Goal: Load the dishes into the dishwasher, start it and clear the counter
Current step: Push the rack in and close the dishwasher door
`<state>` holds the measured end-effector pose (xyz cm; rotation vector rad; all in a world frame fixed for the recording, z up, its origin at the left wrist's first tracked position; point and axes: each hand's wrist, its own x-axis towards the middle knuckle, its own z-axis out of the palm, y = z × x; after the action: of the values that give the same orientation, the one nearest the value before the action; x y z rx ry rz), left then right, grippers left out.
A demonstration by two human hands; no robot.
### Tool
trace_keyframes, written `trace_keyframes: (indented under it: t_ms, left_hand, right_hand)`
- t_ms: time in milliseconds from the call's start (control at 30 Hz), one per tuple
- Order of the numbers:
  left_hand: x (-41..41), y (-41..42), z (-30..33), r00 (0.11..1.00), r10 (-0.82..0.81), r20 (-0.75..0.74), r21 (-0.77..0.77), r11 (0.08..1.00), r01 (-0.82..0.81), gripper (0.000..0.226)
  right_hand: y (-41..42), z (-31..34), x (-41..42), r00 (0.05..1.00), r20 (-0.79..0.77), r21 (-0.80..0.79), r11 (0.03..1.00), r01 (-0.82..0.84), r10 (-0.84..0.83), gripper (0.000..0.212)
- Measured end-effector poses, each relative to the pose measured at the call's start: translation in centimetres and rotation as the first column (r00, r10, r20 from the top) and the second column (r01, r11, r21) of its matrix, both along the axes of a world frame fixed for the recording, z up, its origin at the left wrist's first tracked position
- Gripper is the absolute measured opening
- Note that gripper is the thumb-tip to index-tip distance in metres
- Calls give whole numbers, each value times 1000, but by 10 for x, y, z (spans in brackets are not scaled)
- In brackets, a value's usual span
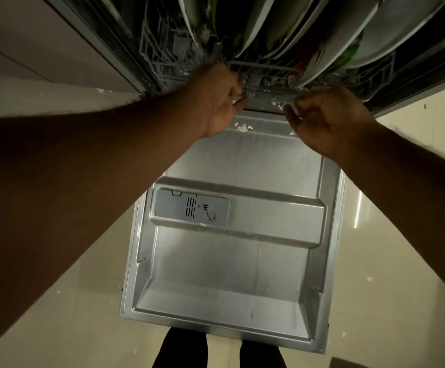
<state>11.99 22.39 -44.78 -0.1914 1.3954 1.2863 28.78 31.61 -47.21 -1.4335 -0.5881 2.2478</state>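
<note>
- Hands meet at the front rail of a loaded lower rack as a person stands over the open dishwasher door, both arms reaching forward and down.
- Left hand has its fingers curled around the rack's front edge; right hand sits just beside it with fingers bent toward the same rail, though whether they actually close on the wire cannot be told from this angle.
- Rack sits at the mouth of the tub, above the door's hinge end, with plates standing on edge in its tines.
- About five pale plates can be counted in the row; a larger pale dish leans at the far right, and a green-and-red item between them is too blurred to name.
- One detergent dispenser sits closed on the inner door panel, with a single round cap beside its lid.
- Judged from the load, the rack will be heavy and stiff, rolling rather than lifting; an even two-handed hold on the front rail looks the safest way to move it.
- Crockery is fragile and only loosely held by the tines, so a sharp shove could knock the plates together.
- White flecks of debris dot the door's inner lip near the hinge.
</note>
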Motion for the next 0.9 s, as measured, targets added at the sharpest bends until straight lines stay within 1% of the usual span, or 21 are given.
trace_keyframes:
  t_ms: [133,233,333,533,600,667,733,900]
  left_hand:
    - [10,-12,-1,1000,-5,-5,10,1000,5,42]
    - [16,-23,-1,1000,6,-10,1,1000,-6,47]
    - [22,-35,3,1000,-10,-14,6,1000,10,49]
    - [41,-79,7,1000,-14,-2,-38,999,14,33]
    - [52,-105,5,1000,9,23,-69,998,-8,34]
    - [68,-135,2,996,72,53,-126,990,-64,34]
    - [88,-171,0,989,116,89,-191,977,-97,32]
    - [148,-284,-5,970,163,178,-349,933,-93,34]
  right_hand:
    - [-12,2,0,999,-23,24,999,-36,37,31]
    - [-22,1,6,998,-63,5,1000,-31,31,33]
    - [-34,2,13,998,-55,-16,1000,-25,24,36]
    - [-78,13,29,1000,-24,-59,998,11,-13,34]
    - [-100,14,37,999,-7,-103,993,52,-53,37]
    - [-127,15,47,996,10,-148,985,88,-87,41]
    - [-160,15,60,993,28,-212,970,121,-118,37]
    - [-262,14,113,980,113,-366,910,193,-162,32]
